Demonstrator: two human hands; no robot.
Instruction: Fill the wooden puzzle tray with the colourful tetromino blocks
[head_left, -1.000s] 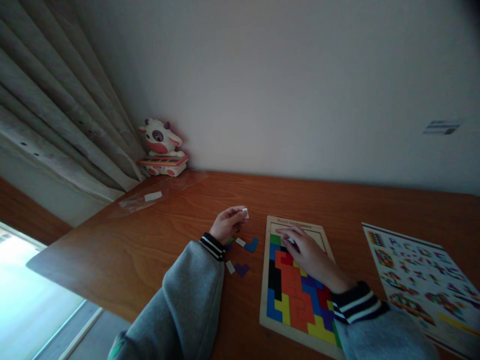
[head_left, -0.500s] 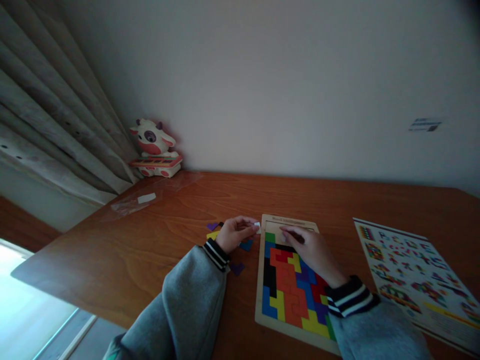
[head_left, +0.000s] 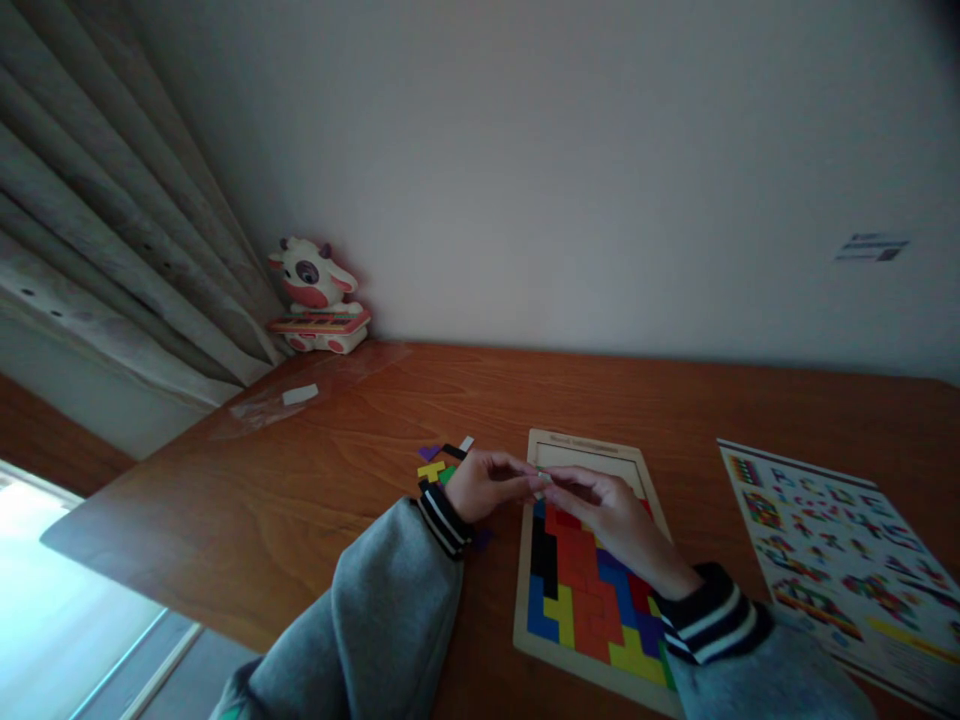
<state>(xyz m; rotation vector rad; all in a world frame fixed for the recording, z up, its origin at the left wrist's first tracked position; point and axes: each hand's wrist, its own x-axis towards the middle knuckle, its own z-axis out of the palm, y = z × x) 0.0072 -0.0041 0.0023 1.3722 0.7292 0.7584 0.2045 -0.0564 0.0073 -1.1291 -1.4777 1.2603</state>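
Observation:
My left hand [head_left: 491, 487] reaches over the left edge of the wooden puzzle board [head_left: 517, 610], its thumb and forefinger closed on a small white puzzle piece [head_left: 541, 482]. Facing it, my right hand [head_left: 611, 510] hovers above the board's upper part, fingertips pinched at the same piece. Most of that piece is covered by the fingers. Coloured blocks fill the lower part of the board, among them red blocks [head_left: 581, 570], a black block [head_left: 544, 560] and a yellow block [head_left: 637, 660]. At the top of the board a pale, unfilled strip [head_left: 585, 458] shows.
Loose pieces lie left of the board: a purple piece [head_left: 430, 453], a yellow piece [head_left: 430, 471], a black piece [head_left: 454, 452] and a white piece [head_left: 466, 443]. A printed sheet [head_left: 840, 550] is at right. Farther back are a clear plastic bag [head_left: 259, 412] and a cow toy [head_left: 319, 295].
My left hand has moved right with the small white piece, over the board. My right fingertips have come left and down to meet it. The view has shifted slightly.

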